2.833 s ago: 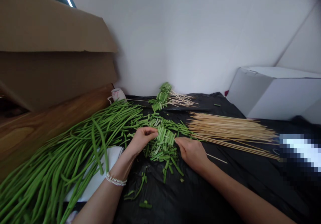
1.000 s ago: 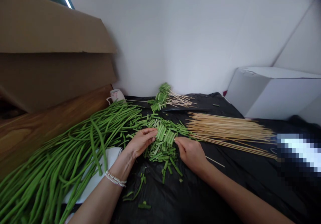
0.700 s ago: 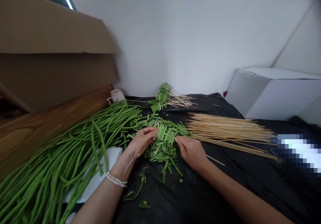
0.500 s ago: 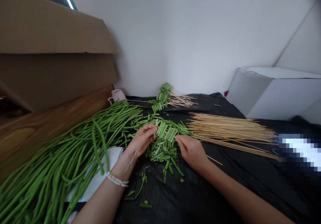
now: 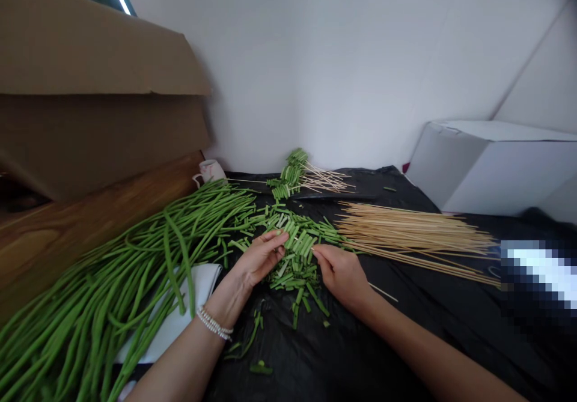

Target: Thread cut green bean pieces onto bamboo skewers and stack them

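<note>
My right hand (image 5: 343,273) is closed around a thin wooden skewer (image 5: 383,292), whose tail sticks out behind the wrist. Several short cut pieces of long green bean (image 5: 305,243) sit side by side on the skewer, between my hands. At its far left end my left hand (image 5: 262,256) pinches a bean piece (image 5: 278,232) with thumb and fingers, the skewer's tip hidden there. Below and around lies a loose pile of cut bean pieces (image 5: 288,282). A beaded bracelet (image 5: 213,324) circles my left wrist.
Whole long beans (image 5: 90,306) spread across the left, partly over a white sheet (image 5: 169,324). Bare skewers (image 5: 415,228) lie at right. Filled skewers (image 5: 291,173) are stacked at the back near a mug (image 5: 211,170). Cardboard (image 5: 99,59) and a white box (image 5: 491,167) flank the black plastic cover (image 5: 306,366).
My left hand has shifted slightly right and down, nearer the threaded bean pieces. The right hand and skewer have moved very little.
</note>
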The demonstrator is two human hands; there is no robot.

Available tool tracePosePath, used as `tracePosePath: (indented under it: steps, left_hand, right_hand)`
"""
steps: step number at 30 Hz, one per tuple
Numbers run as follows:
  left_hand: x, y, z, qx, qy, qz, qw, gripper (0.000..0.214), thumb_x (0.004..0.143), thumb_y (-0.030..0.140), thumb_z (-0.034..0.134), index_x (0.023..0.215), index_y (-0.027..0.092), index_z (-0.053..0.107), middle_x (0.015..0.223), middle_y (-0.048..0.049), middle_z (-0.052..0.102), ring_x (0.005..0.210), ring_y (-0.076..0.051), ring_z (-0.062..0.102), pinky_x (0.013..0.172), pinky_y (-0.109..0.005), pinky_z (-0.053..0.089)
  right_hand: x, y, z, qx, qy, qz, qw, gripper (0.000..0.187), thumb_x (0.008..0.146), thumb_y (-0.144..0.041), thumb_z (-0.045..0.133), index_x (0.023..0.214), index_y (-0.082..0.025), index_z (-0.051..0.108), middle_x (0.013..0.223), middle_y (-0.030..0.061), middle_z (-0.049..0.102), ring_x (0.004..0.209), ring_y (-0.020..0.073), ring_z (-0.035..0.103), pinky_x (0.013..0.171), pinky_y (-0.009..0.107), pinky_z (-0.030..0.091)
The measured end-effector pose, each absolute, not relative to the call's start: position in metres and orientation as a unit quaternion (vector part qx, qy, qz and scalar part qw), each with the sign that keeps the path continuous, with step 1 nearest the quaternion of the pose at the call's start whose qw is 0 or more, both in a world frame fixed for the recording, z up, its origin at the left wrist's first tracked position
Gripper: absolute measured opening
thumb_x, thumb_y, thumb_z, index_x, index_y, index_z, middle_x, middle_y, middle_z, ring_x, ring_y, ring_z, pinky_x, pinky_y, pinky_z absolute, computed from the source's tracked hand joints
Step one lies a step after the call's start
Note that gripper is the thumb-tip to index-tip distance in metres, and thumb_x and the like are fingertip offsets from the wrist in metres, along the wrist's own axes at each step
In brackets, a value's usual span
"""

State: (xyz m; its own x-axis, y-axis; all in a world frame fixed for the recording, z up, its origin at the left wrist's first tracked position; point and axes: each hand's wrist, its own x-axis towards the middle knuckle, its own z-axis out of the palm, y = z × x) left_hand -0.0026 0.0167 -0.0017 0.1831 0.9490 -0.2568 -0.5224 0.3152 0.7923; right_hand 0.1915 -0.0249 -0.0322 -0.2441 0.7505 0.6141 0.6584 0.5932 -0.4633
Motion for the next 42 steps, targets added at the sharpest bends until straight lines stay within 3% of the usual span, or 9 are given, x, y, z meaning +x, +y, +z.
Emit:
tracePosePath:
  steps: [16, 25, 32, 42]
  left_hand:
    - [-0.002, 0.016, -0.006, 0.352, 0.403, 0.481, 0.694, 0.018, 0.057, 0.015, 0.084, 0.067, 0.011, 0.07, 0.065, 0.002, 0.062, 0.054, -0.002, 0.052, 0.055, -0.013, 0.045]
    - [0.002, 0.013, -0.002, 0.293, 0.395, 0.533, 0.688, 0.026, 0.055, 0.012, 0.085, 0.078, 0.012, 0.072, 0.071, 0.002, 0.065, 0.062, -0.004, 0.057, 0.057, -0.013, 0.046]
    - [-0.002, 0.017, -0.001, 0.27, 0.411, 0.514, 0.703, 0.018, 0.058, 0.003, 0.08, 0.069, 0.012, 0.07, 0.073, 0.0, 0.066, 0.063, -0.006, 0.058, 0.053, -0.014, 0.046]
    - [-0.003, 0.015, 0.005, 0.3, 0.399, 0.491, 0.714, 0.011, 0.071, 0.016, 0.076, 0.079, 0.012, 0.07, 0.064, 0.0004, 0.06, 0.055, -0.005, 0.053, 0.048, -0.013, 0.043]
  right_hand:
    - [0.191, -0.026, -0.033, -0.464, -0.787, 0.059, 0.402, 0.025, 0.091, -0.017, 0.041, 0.091, -0.019, 0.065, 0.092, 0.0062, 0.071, 0.086, 0.0169, 0.066, 0.08, 0.025, 0.046]
    - [0.193, -0.021, -0.031, -0.458, -0.784, 0.054, 0.416, 0.024, 0.092, -0.019, 0.042, 0.094, -0.019, 0.066, 0.088, 0.0049, 0.071, 0.081, 0.0164, 0.066, 0.077, 0.025, 0.047]
    - [0.192, -0.025, -0.034, -0.458, -0.785, 0.062, 0.412, 0.024, 0.091, -0.017, 0.042, 0.095, -0.018, 0.066, 0.09, 0.0066, 0.071, 0.085, 0.0168, 0.066, 0.08, 0.025, 0.047]
    - [0.193, -0.02, -0.033, -0.472, -0.779, 0.055, 0.41, 0.026, 0.092, -0.021, 0.04, 0.096, -0.02, 0.066, 0.09, 0.0055, 0.071, 0.082, 0.0167, 0.066, 0.078, 0.026, 0.048]
